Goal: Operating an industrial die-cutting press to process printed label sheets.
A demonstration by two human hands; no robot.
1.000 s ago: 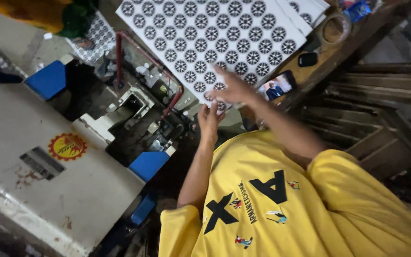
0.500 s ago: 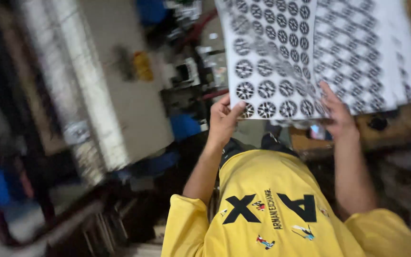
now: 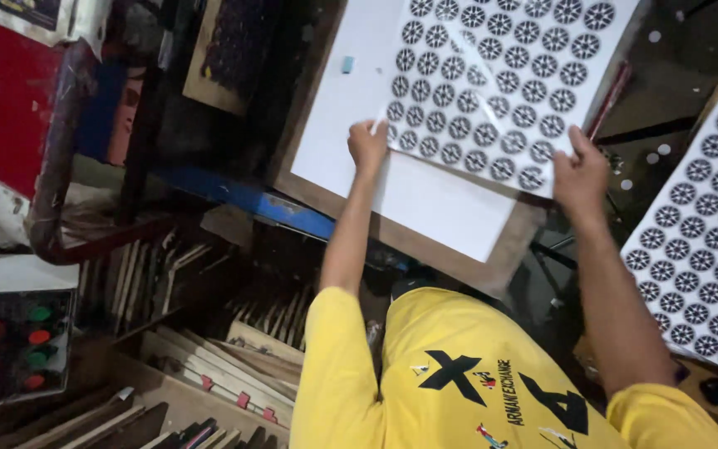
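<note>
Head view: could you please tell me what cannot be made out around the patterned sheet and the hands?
- Patterned sheet: top cut off by the frame edge.
- Left hand: fingertips curl out of sight at the sheet's corner.
- Right hand: fingertips hidden under the sheet.
- Stack of patterned sheets: cut off by the right edge.

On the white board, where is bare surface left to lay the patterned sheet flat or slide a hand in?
Bare white board lies left of the patterned sheet, around a small blue eraser, and in a strip below the sheet's lower edge, between the left hand and right hand. Right of the board it is crowded: a stack of printed sheets.
</note>
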